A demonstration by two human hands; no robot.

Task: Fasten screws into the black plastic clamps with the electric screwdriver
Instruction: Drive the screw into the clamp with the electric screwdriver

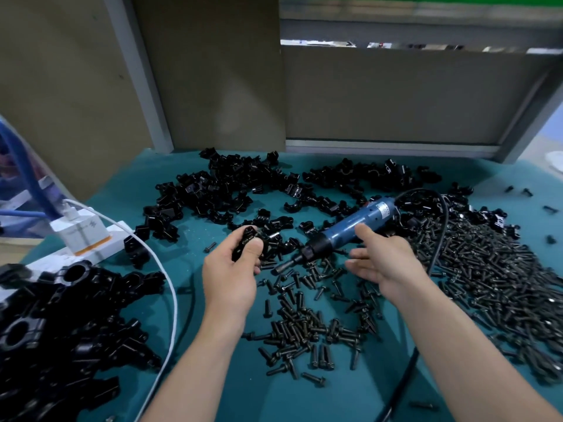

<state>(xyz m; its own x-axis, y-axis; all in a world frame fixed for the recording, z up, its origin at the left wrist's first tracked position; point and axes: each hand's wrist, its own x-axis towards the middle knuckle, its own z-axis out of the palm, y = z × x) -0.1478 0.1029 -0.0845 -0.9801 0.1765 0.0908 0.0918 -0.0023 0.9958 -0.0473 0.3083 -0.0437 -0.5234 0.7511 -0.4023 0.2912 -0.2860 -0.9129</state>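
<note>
The electric screwdriver [350, 228] label and charger [76, 236] print are unreadably blurred.

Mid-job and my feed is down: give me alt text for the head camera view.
A person's left hand grips a black clamp while the open right hand is at the blue electric screwdriver lying on the teal mat. Loose screws lie in front and right; more clamps are heaped behind.

The table cover [189, 239] was plain teal, and on it the clamps [225, 190] were glossy black and the screws [487, 269] a dull dark grey. The electric screwdriver [350, 226] had a blue body with a pale label, a black nose and a black cord [443, 226]. The charger [80, 236] was white with an orange band, one cable [173, 300] white, another cable [27, 178] blue, and the back boards [213, 71] tan
</note>
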